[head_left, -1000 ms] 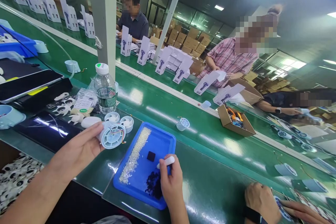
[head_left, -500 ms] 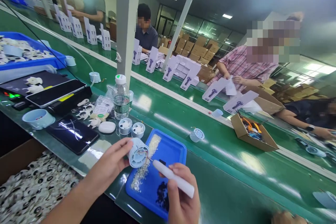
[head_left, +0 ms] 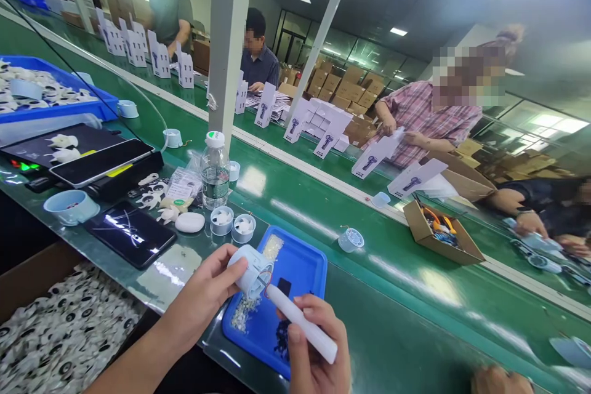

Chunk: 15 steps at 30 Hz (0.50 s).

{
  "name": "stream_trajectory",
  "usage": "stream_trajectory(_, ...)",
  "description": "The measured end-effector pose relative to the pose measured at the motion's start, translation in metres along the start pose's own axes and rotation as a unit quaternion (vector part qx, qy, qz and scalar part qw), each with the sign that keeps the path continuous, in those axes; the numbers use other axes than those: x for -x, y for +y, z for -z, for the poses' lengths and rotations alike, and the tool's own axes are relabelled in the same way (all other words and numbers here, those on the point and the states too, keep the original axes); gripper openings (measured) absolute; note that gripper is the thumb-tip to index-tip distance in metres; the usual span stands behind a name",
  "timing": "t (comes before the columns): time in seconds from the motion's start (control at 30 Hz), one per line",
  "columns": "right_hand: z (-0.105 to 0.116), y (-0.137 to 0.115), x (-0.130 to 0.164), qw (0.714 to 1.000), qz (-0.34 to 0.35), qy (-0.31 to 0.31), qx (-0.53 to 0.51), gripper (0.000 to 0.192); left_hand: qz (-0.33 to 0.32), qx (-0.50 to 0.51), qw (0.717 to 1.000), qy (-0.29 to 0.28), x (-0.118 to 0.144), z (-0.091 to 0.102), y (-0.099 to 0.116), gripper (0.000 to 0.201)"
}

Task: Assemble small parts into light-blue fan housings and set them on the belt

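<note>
My left hand (head_left: 210, 292) grips a light blue round plastic housing (head_left: 247, 266) between thumb and fingers, tilted with its open end toward the right. Thin reddish wires loop out of that end. My right hand (head_left: 318, 345) is closed round a thick white-handled screwdriver (head_left: 302, 323); its thin metal shaft points into the housing, and where the tip touches is hidden. Below both hands lies a blue tray (head_left: 307, 258) with small clear pieces (head_left: 244, 315) along its left side and small black pieces (head_left: 282, 340) nearer me.
Left of the tray stand two small blue cups (head_left: 244, 229), a water bottle (head_left: 215, 175) and a dark phone (head_left: 132, 234). A box of white parts (head_left: 69, 326) sits lower left. Another housing (head_left: 351, 239) rests on the green belt (head_left: 295, 221). Co-workers handle white boxes (head_left: 372, 157) across it.
My left hand has turned the housing so its open end faces more to the right, and moved it slightly right. The screwdriver has shifted slightly down and left, its shaft now reaching into the housing.
</note>
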State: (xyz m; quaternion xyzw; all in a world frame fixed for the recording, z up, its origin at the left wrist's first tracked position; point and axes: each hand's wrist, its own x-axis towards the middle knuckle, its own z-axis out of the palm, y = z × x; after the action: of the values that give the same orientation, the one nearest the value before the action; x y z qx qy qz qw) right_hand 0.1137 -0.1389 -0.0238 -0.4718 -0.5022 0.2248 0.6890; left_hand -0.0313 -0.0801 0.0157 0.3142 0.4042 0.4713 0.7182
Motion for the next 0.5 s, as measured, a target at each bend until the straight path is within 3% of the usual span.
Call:
stream_trajectory(0.17,-0.007,-0.001,0.003,0.999,0.004,0.017,-0.032,0.009,0.024,-0.036,0.999,-0.011,0.0,-0.001,-0.002,0.023)
stream_trajectory(0.27,-0.007,0.006,0.007,0.999,-0.014,0.035,0.017,0.014,0.025,-0.059,0.998,-0.013,-0.002,-0.002,0.0,0.023)
stream_trajectory(0.33,-0.008,0.01,0.01,0.994,-0.06,0.021,0.091,0.02,-0.022,-0.074,0.997,0.021,-0.006,-0.006,0.001,0.021)
stream_trajectory(0.4,-0.01,0.01,0.015,0.982,-0.118,-0.031,0.147,0.025,-0.1,-0.075,0.99,0.063,-0.009,-0.012,0.002,0.023)
stream_trajectory(0.5,-0.01,0.0,0.021,0.967,-0.139,-0.115,0.179,0.029,-0.189,-0.059,0.974,0.113,-0.008,-0.023,0.002,0.033)
